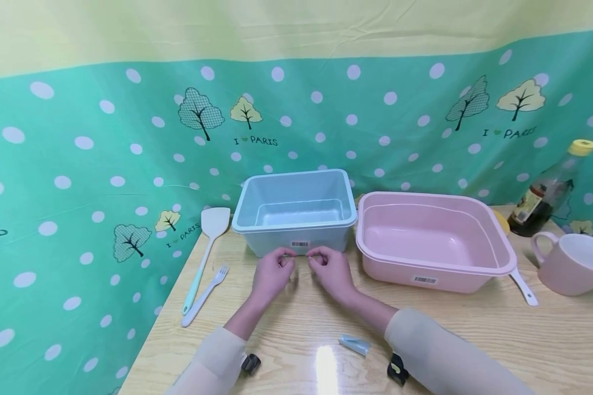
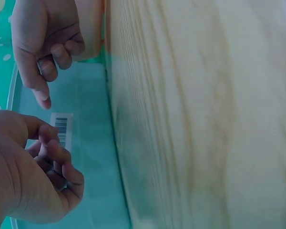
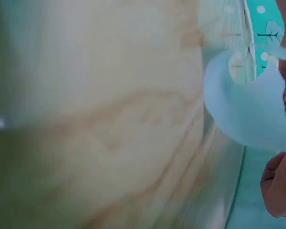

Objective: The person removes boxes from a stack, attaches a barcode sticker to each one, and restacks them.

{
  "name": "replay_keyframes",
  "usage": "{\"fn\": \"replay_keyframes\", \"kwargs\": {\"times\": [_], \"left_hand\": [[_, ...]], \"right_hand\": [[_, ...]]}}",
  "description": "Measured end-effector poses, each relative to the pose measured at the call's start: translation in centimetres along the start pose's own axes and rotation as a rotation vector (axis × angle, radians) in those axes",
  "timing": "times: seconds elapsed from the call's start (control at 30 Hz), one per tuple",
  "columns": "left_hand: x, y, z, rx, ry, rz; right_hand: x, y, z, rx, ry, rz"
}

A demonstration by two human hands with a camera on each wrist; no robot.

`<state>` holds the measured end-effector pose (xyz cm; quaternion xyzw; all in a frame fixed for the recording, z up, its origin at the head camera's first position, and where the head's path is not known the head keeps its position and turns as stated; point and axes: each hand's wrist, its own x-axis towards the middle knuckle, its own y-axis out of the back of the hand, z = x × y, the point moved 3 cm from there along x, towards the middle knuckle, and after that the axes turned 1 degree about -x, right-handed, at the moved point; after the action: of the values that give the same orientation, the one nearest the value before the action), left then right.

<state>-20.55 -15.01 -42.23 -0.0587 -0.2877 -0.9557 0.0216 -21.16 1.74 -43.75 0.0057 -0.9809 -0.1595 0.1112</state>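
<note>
Both hands face each other in front of the light-blue basin [image 1: 296, 241], near its barcode label [image 1: 300, 243]. My left hand [image 1: 273, 274] has curled fingers, with thumb and index fingertip brought together. Opposite it, my right hand [image 1: 332, 273] mirrors this, its index finger reaching toward the left. A small gap separates the two hands' fingertips. Anything pinched there is too small to make out. In the left wrist view, the left hand [image 2: 47, 167] and right hand [image 2: 47, 43] are close to the label. Only part of the hands shows in the right wrist view.
A pink basin [image 1: 425, 269] stands right of the blue one, then a pink mug [image 1: 573, 263] and a dark sauce bottle [image 1: 538, 197]. On the left lie a spatula [image 1: 202, 263] and a fork [image 1: 205, 299]. A small blue strip [image 1: 354, 344] lies near the right forearm.
</note>
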Motion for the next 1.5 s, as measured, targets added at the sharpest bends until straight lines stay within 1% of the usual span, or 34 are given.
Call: {"fn": "replay_keyframes", "kwargs": {"times": [0.17,0.23,0.37,0.47,0.53,0.63,0.8,0.9,1.1,1.27,1.5], "left_hand": [[-0.4,-0.5,1.2,-0.041,-0.045,-0.058],[-0.7,-0.7,2.0,-0.053,-0.068,-0.083],[-1.1,-1.3,3.8,-0.062,-0.113,-0.119],[-1.2,-1.9,5.1,-0.074,-0.146,-0.148],[-1.1,-2.3,6.0,-0.084,-0.164,-0.168],[-1.1,-3.0,6.8,-0.103,-0.177,-0.189],[-0.9,-3.8,7.7,-0.141,-0.170,-0.202],[-0.9,-4.1,8.1,-0.140,-0.160,-0.210],[-0.7,-4.6,8.9,-0.134,-0.148,-0.220],[-0.4,-5.1,9.4,-0.140,-0.144,-0.225],[-0.1,-5.8,10.0,-0.156,-0.157,-0.228]], "right_hand": [[-1.3,1.6,-1.4,0.043,0.044,-0.049],[-1.9,2.6,-2.4,0.055,0.065,-0.080],[-3.3,5.1,-4.7,0.067,0.129,-0.140],[-4.1,7.3,-6.1,0.054,0.183,-0.141],[-4.4,9.0,-6.7,0.031,0.205,-0.112],[-4.4,11.7,-7.2,0.001,0.217,-0.035],[-4.2,15.7,-7.2,-0.035,0.206,0.086],[-4.2,17.5,-6.9,-0.069,0.197,0.133],[-4.5,20.6,-5.7,-0.169,0.180,0.183],[-4.8,22.9,-5.0,-0.227,0.132,0.216],[-5.5,26.3,-3.8,-0.261,0.065,0.276]]}}
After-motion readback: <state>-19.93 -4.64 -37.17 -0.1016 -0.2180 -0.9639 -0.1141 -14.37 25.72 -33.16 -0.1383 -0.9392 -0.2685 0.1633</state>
